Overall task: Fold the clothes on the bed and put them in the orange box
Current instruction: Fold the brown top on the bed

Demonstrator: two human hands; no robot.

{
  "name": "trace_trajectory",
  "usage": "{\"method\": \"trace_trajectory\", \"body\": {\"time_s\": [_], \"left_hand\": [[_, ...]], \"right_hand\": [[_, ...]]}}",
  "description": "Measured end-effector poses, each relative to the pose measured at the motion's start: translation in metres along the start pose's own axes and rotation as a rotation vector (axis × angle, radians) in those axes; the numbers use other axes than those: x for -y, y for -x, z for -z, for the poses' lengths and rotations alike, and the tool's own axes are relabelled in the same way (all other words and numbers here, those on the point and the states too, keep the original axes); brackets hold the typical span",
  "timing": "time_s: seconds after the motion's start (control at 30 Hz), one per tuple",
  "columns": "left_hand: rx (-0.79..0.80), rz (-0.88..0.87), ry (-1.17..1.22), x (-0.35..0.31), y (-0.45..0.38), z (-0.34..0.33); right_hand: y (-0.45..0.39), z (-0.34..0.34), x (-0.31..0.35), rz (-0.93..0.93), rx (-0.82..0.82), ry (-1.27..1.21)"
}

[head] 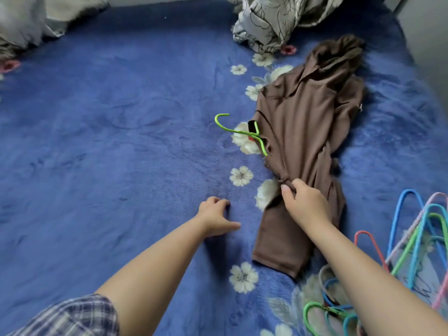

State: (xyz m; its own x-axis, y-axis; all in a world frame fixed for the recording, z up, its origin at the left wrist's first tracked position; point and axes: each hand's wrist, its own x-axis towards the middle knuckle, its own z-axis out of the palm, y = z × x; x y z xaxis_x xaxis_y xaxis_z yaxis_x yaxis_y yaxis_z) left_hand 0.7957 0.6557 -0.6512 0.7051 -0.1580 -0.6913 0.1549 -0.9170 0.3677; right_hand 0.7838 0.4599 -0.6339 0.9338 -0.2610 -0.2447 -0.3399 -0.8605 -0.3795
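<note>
Your right hand [304,202] pinches a gathered bunch of cloth in the middle of the brown hoodie [305,132], with the thumb and the fingers curled around the fabric. The hoodie lies stretched out on the blue flowered blanket [109,141], on the right part of the bed, with its hood pointing away from you and its lower end near you. A green hanger [238,130] sits at the left edge of the hoodie, partly inside the cloth, and its hook sticks out over the blanket. Your left hand [215,218] rests on the blanket just beside the hoodie, apart from it; the fingers are loosely bent and hold nothing. A pile of colourful hangers [417,238] lies at the right, near your right arm. A grey patterned quilt [274,20] is crumpled at the far end, beyond the hood.
</note>
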Motion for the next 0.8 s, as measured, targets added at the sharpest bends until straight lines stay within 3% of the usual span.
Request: {"method": "trace_trajectory", "body": {"time_s": [0.1,0.2,0.27,0.37,0.47,0.6,0.8], "left_hand": [[0.082,0.034,0.71,-0.026,0.022,0.039],[-0.187,-0.161,0.865,-0.066,0.058,0.081],[-0.392,-0.281,0.79,-0.09,0.085,0.106],[-0.595,-0.404,0.461,-0.12,0.132,0.148],[-0.679,-0.567,0.229,-0.141,0.194,0.185],[-0.733,-0.593,0.147,-0.164,0.297,0.228],[-0.82,-0.692,0.166,-0.184,0.427,0.28]], "right_hand": [[0.018,0.031,-0.002,0.045,-0.099,-0.093],[0.041,0.075,0.001,0.108,-0.165,-0.137],[0.057,0.103,0.004,0.132,-0.201,-0.183],[0.081,0.155,0.02,0.168,-0.247,-0.223],[0.111,0.208,0.037,0.27,-0.241,-0.321],[0.159,0.291,0.066,0.43,-0.218,-0.447],[0.237,0.425,0.13,0.579,0.149,-0.542]]}}
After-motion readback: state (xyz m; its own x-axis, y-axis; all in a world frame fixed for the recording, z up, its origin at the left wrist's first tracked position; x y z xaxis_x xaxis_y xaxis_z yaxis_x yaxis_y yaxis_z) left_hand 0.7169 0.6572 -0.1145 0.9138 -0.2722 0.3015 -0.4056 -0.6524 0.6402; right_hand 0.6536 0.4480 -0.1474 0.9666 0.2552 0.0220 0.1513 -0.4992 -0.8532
